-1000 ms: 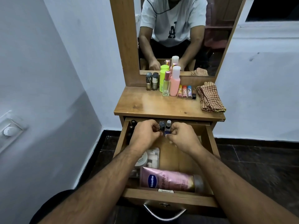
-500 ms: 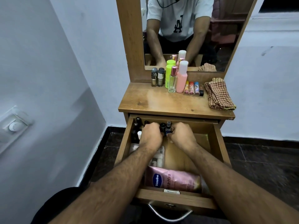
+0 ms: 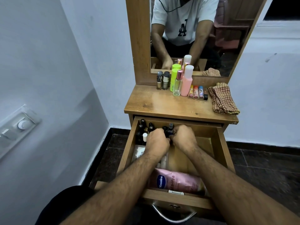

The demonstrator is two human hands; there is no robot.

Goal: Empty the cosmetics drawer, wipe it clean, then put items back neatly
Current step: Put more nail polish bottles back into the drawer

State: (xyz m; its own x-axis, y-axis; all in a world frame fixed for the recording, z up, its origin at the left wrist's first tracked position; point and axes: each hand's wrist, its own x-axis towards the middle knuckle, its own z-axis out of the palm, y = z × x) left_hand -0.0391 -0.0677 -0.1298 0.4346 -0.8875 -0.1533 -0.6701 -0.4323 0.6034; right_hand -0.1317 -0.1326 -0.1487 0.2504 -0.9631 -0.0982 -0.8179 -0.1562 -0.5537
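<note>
The wooden drawer (image 3: pixel 222 143) stands pulled out under the dressing table top. Both my hands are inside it near the back. My left hand (image 3: pixel 156 140) and my right hand (image 3: pixel 184 138) curl around a pair of small dark bottles (image 3: pixel 169 129) standing upright between them. Several more dark nail-polish bottles (image 3: pixel 143 127) stand in the drawer's back left corner. A pink Vaseline tube (image 3: pixel 177 181) lies along the front wall. A clear pack of white pieces (image 3: pixel 163 160) shows under my left forearm.
On the table top (image 3: pixel 155 104) stand two gold bottles (image 3: pixel 162 81), a green bottle (image 3: pixel 175 75), a glass perfume bottle (image 3: pixel 177 85), a pink bottle (image 3: pixel 187 82), lip balms (image 3: pixel 196 92) and a checked cloth (image 3: pixel 222 99). A mirror (image 3: pixel 194 30) rises behind. Walls flank both sides.
My hands with the small bottles have sunk lower into the back of the drawer. The camera has tilted, so the table sits lower and further right in view.
</note>
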